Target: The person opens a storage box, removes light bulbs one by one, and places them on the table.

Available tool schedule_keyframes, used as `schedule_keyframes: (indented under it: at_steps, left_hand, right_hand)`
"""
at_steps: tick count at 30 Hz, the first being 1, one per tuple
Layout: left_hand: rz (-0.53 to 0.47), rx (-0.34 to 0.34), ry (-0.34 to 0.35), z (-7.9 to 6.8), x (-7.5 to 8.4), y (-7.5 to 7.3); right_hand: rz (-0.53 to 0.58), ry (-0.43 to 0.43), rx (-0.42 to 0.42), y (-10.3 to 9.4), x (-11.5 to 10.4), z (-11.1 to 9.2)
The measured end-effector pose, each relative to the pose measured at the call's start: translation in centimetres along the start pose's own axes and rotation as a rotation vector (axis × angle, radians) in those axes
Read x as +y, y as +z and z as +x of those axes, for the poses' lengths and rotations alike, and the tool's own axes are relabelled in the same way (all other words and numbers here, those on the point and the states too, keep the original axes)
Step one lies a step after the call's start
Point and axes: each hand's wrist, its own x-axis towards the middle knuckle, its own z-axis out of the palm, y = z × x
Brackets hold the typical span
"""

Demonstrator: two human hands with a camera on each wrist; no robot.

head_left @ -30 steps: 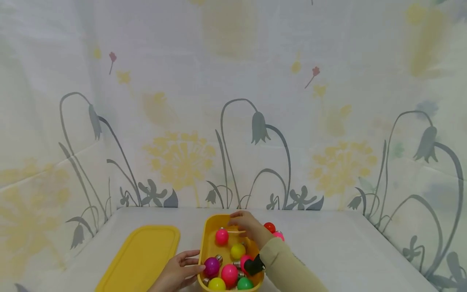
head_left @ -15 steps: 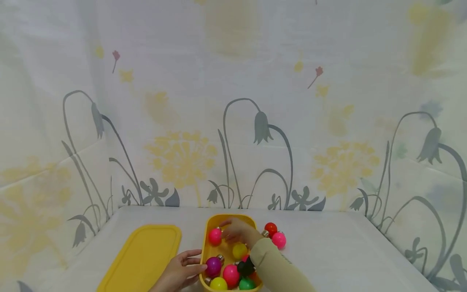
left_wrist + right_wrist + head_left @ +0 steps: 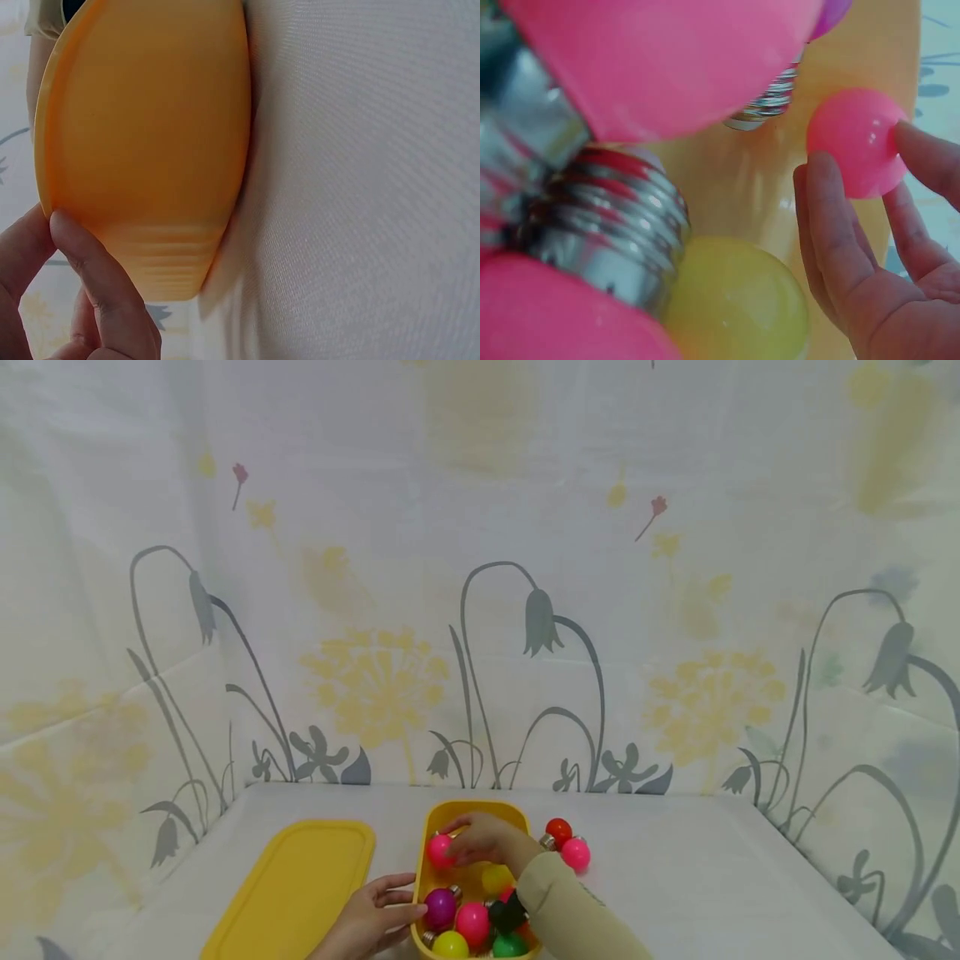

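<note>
Right-hand grip (image 3: 480, 842) pinches a pink bulb (image 3: 441, 852) between thumb and fingers, at the far left of a yellow box (image 3: 157, 112); whether the bulb touches the box floor, I cannot tell. On the left side, the left-hand grip (image 3: 372, 914) pinches the box rim between thumb and fingers, just beside a purple bulb (image 3: 440, 909) lying inside. Just on the near side of the right hand, a yellow bulb (image 3: 495, 879) lies partly hidden. Toward the near end of the box, a large pink bulb (image 3: 473, 924) sits to the right of the purple one, with a small yellow bulb (image 3: 451, 944) and a green bulb (image 3: 511, 945) nearer still. Right of the box, a red bulb (image 3: 558, 832) and a bright pink bulb (image 3: 577, 855) lie together on the white table (image 3: 690, 877). A flat yellow lid (image 3: 296, 893) lies to the left, near the box. Behind everything hangs a flower-printed cloth (image 3: 480, 677).
</note>
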Motion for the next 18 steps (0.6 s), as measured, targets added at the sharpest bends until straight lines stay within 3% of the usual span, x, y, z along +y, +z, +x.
schedule_keyframes:
  at_steps: [10, 18]
  left_hand:
    - [-0.010, -0.016, 0.001, -0.3, 0.0, -0.2]
    - [-0.014, -0.021, -0.007, -0.3, 0.0, -0.2]
  right_hand:
    - [0.009, -0.009, -0.053, -0.4, -1.6, -1.6]
    - [-0.009, -0.079, -0.074, -0.9, -2.5, -3.5]
